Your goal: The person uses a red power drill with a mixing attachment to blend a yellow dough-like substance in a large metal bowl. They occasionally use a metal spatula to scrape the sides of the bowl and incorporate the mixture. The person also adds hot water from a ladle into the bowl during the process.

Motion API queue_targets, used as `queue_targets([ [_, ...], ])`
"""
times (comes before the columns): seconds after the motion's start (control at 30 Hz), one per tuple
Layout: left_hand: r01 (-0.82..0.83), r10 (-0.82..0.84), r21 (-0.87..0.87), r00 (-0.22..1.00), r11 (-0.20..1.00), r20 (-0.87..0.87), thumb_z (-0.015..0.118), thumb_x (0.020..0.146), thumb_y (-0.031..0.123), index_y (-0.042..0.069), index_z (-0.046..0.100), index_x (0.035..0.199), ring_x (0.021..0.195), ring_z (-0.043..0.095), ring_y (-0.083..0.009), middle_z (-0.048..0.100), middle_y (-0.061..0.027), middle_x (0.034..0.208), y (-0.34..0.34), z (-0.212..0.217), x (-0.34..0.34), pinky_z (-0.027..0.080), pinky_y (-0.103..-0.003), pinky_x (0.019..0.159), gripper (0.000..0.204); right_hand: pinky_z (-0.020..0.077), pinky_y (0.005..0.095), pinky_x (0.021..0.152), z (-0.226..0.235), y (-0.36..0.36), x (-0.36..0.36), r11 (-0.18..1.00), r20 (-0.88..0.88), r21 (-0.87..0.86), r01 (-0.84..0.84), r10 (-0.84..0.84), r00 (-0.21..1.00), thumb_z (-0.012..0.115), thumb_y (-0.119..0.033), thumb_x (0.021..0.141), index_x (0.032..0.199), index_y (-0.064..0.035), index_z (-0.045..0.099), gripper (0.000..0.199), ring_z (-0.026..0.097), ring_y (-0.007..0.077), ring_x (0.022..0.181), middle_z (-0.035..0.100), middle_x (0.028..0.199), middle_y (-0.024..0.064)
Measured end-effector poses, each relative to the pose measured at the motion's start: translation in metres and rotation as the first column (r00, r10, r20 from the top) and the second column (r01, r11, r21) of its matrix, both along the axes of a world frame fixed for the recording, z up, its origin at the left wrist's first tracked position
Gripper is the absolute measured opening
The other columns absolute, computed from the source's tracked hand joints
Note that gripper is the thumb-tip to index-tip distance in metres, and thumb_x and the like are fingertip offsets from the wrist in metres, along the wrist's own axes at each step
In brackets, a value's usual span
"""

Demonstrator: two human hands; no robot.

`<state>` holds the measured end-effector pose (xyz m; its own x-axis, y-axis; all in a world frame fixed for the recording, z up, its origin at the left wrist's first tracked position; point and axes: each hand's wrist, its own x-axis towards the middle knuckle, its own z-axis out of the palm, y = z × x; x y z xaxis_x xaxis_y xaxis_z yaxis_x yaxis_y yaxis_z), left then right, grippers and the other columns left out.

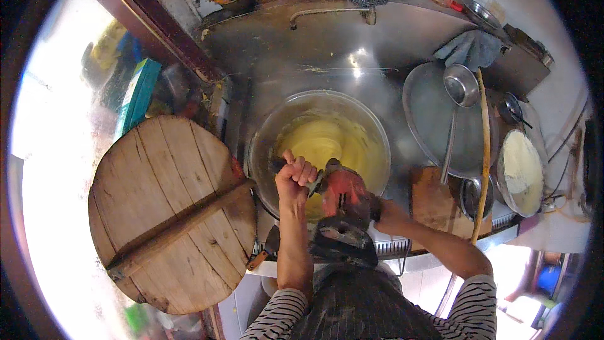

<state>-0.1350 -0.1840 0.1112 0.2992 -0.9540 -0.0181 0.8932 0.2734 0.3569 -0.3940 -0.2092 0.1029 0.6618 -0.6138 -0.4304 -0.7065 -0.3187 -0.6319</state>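
Steel worktop [251, 97] leaves bare room behind the wide pot [267, 132] of yellow batter [314, 145], while a round wooden lid [157, 176] lies close to its left edge and a big basin [428, 119] sits off to the right. Over the pot's nearer side is a red power tool [346, 194]. Left hand [297, 175]: grip wrapped around its side handle [275, 164]. Right hand [389, 217]: at its rear, fingers hidden, so I cannot tell how that grip closes.

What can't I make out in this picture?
In the head view:
Working end of the red tool: hidden by its body, perhaps the yellow mix too.
Fingers of the right hand: hidden behind the tool.
Part of the pot's near rim: covered by the left forearm and tool.
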Motion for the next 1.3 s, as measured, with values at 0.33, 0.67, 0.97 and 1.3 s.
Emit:
queue_targets([
  [0.33, -0.111, 0.129, 0.347, 0.991, 0.931, -0.029, 0.049, 0.073, 0.001, 0.014, 0.041, 0.072, 0.042, 0.029, -0.0081, 0.029, 0.0064, 0.052, 0.049, 0.074, 0.032, 0.031, -0.027, 0.046, 0.015, 0.0478, 0.0453, 0.074, 0.103, 0.008, 0.018, 0.891, -0.019, 0.249, -0.380, 0.397, 0.918, 0.058, -0.019, 0.062, 0.098, 0.0005, 0.055, 0.041, 0.059, 0.0411, 0.083, 0.061, 0.087, 0.0244],
  [0.67, -0.134, 0.080, 0.293, 0.978, 0.947, 0.191, 0.047, 0.065, 0.001, 0.013, 0.041, 0.074, 0.040, 0.028, -0.0128, 0.028, 0.0011, 0.050, 0.016, 0.023, 0.020, 0.029, -0.031, 0.044, 0.016, 0.0477, 0.0441, 0.079, -0.031, 0.013, 0.038, 0.983, 0.357, 0.131, -0.131, 0.077, 0.931, 0.059, -0.026, 0.073, 0.109, -0.0035, 0.053, 0.043, 0.060, 0.0374, 0.086, 0.063, 0.090, 0.0210],
  [0.97, -0.142, 0.138, 0.219, 0.990, 0.965, 0.031, 0.050, 0.068, 0.001, 0.014, 0.034, 0.065, 0.038, 0.028, -0.0083, 0.029, 0.0059, 0.048, 0.040, 0.042, 0.001, 0.028, -0.026, 0.044, 0.021, 0.0462, 0.0455, 0.078, 0.065, 0.019, -0.001, 0.992, 0.111, 0.058, -0.110, 0.103, 0.988, 0.058, -0.019, 0.065, 0.102, 0.0017, 0.054, 0.043, 0.057, 0.0405, 0.090, 0.060, 0.091, 0.0248],
  [1.3, -0.336, 0.273, 0.350, 0.937, 0.875, 0.218, 0.051, 0.074, 0.006, 0.013, 0.043, 0.080, 0.043, 0.032, -0.0064, 0.034, 0.0069, 0.052, 0.066, 0.076, 0.033, 0.031, -0.025, 0.045, 0.013, 0.0481, 0.0419, 0.078, 0.047, 0.008, 0.037, 0.915, 0.358, 0.092, -0.393, 0.338, 0.870, 0.056, -0.015, 0.069, 0.108, -0.0015, 0.054, 0.042, 0.062, 0.0331, 0.087, 0.063, 0.094, 0.0216],
])
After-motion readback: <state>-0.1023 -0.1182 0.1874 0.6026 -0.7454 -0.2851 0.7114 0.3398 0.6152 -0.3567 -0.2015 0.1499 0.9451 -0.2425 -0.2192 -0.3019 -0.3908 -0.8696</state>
